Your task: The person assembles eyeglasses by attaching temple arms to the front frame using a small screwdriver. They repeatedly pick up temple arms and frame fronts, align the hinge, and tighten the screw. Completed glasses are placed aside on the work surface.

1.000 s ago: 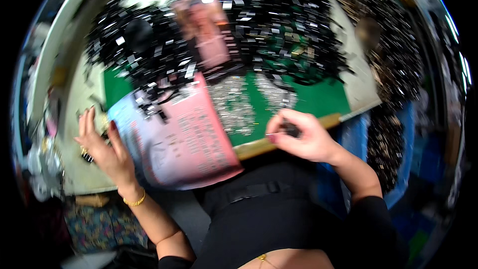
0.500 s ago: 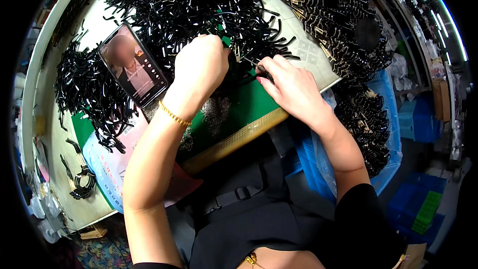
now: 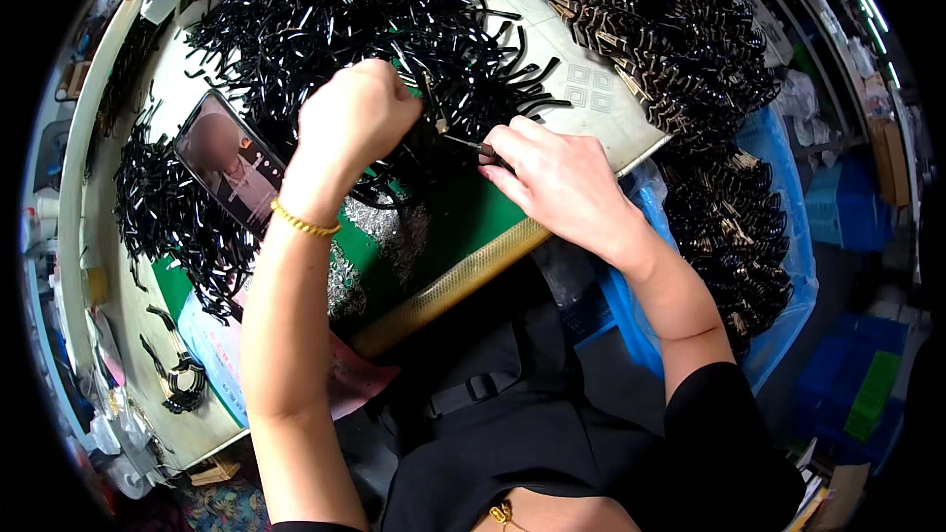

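Observation:
My left hand (image 3: 360, 118) is closed in a fist at the near edge of a pile of glossy black curved strips (image 3: 335, 10). A black piece with a small pale metal end (image 3: 441, 125) shows beside the fist, its other end hidden by my fingers. To its right, my right hand (image 3: 562, 172) pinches a slim tool (image 3: 484, 149) with a dark handle and a thin metal shaft, perhaps a small screwdriver. The shaft points left toward the metal end; whether they touch is unclear. Under both hands lies a green mat (image 3: 463, 232) with silvery bits scattered on it.
A phone (image 3: 232, 166) leans on the black strips at left. Bundled black-and-gold pieces (image 3: 650, 30) heap at far right; more fill a blue-lined container (image 3: 783, 286). A yellow mesh strip (image 3: 453, 281) edges the table. A small bundle (image 3: 182, 384) lies at lower left.
Both hands have shifted left in view, as have the phone and pile. The tool's shaft and the pale metal end now show more plainly between my hands.

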The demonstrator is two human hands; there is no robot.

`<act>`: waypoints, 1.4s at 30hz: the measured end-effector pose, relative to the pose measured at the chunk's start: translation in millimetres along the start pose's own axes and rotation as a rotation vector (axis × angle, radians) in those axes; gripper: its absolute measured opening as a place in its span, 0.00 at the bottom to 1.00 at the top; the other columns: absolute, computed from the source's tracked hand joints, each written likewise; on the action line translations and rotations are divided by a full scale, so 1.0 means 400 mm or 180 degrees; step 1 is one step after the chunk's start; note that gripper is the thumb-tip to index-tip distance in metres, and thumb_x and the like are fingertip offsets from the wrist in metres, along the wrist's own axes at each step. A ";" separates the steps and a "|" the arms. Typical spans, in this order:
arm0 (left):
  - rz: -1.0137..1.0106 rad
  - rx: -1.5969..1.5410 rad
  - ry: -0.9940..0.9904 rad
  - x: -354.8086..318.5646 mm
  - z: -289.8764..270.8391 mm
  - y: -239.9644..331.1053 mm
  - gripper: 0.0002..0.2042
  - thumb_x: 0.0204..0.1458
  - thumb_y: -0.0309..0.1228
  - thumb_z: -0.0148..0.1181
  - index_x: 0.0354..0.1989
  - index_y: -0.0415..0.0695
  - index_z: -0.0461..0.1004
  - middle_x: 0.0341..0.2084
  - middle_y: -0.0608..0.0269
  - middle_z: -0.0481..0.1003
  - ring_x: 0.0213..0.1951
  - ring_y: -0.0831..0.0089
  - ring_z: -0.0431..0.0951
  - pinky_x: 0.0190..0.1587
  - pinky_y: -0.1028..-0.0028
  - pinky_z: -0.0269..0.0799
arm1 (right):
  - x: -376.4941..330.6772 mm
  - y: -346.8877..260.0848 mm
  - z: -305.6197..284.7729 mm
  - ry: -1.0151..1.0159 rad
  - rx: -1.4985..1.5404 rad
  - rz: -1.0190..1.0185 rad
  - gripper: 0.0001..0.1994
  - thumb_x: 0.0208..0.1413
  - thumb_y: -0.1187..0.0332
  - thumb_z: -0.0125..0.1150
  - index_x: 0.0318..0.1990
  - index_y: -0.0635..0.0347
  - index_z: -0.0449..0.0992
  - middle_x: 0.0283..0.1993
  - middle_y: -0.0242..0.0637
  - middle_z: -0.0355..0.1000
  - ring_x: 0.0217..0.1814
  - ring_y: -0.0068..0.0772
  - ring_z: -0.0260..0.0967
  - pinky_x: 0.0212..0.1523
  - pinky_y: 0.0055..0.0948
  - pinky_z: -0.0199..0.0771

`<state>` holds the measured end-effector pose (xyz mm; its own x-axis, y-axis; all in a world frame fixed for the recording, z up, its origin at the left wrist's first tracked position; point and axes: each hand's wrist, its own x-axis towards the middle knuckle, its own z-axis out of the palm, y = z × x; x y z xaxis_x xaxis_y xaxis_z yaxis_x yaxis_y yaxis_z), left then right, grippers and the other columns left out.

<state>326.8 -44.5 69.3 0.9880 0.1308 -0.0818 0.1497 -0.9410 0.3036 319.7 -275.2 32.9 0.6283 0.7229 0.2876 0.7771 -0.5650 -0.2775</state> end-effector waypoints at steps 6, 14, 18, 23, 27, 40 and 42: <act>0.0201 -0.0336 0.0424 -0.035 -0.063 -0.038 0.09 0.54 0.30 0.64 0.41 0.42 0.83 0.23 0.61 0.80 0.23 0.76 0.76 0.29 0.73 0.71 | -0.008 0.006 0.003 0.0030 0.0026 0.0058 0.10 0.57 0.63 0.67 0.36 0.56 0.71 0.31 0.35 0.70 0.28 0.40 0.76 0.25 0.36 0.74; 0.0518 -0.0723 0.0594 0.018 -0.031 -0.054 0.09 0.53 0.28 0.63 0.40 0.39 0.83 0.30 0.56 0.83 0.29 0.72 0.81 0.37 0.73 0.76 | -0.003 -0.001 0.005 0.0055 0.0052 0.0063 0.10 0.58 0.63 0.65 0.36 0.56 0.71 0.31 0.35 0.69 0.28 0.40 0.76 0.25 0.36 0.74; 0.0605 -0.0486 0.0335 0.046 -0.003 -0.050 0.10 0.52 0.28 0.64 0.40 0.39 0.84 0.32 0.51 0.83 0.34 0.61 0.84 0.40 0.70 0.77 | -0.003 -0.003 0.000 0.0014 0.0044 0.0108 0.10 0.58 0.63 0.65 0.36 0.56 0.71 0.31 0.35 0.70 0.28 0.40 0.76 0.25 0.37 0.74; 0.0989 0.0183 0.0648 0.053 0.032 -0.034 0.09 0.49 0.25 0.63 0.39 0.40 0.82 0.34 0.50 0.78 0.39 0.53 0.80 0.45 0.61 0.77 | -0.002 -0.002 0.001 0.0020 0.0071 0.0122 0.10 0.57 0.63 0.66 0.35 0.56 0.71 0.31 0.36 0.70 0.28 0.40 0.76 0.26 0.37 0.74; 0.1030 0.0862 0.0384 0.071 0.040 -0.028 0.08 0.48 0.24 0.62 0.37 0.39 0.81 0.36 0.51 0.75 0.42 0.52 0.79 0.47 0.59 0.76 | 0.000 -0.006 -0.001 0.0039 0.0145 0.0117 0.10 0.57 0.63 0.66 0.36 0.56 0.71 0.30 0.36 0.70 0.28 0.41 0.76 0.26 0.37 0.74; 0.1075 -0.0666 0.0381 0.071 -0.067 -0.095 0.09 0.55 0.25 0.61 0.43 0.38 0.81 0.32 0.54 0.78 0.31 0.67 0.82 0.36 0.69 0.77 | -0.002 -0.008 -0.006 -0.0180 0.0230 0.0366 0.10 0.61 0.60 0.62 0.39 0.55 0.75 0.32 0.35 0.70 0.32 0.41 0.74 0.29 0.39 0.72; 0.0778 -0.0830 0.0171 0.064 -0.063 -0.061 0.09 0.56 0.22 0.60 0.44 0.39 0.81 0.32 0.59 0.77 0.30 0.75 0.80 0.32 0.72 0.75 | -0.005 -0.006 -0.006 -0.0207 0.0170 0.0405 0.09 0.61 0.60 0.62 0.38 0.55 0.75 0.32 0.35 0.70 0.32 0.41 0.74 0.30 0.39 0.72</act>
<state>349.4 -10.1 83.6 0.9953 -0.0655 0.0710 -0.0936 -0.8362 0.5404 316.8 -276.3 35.4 0.7165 0.6719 0.1876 0.6870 -0.6330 -0.3568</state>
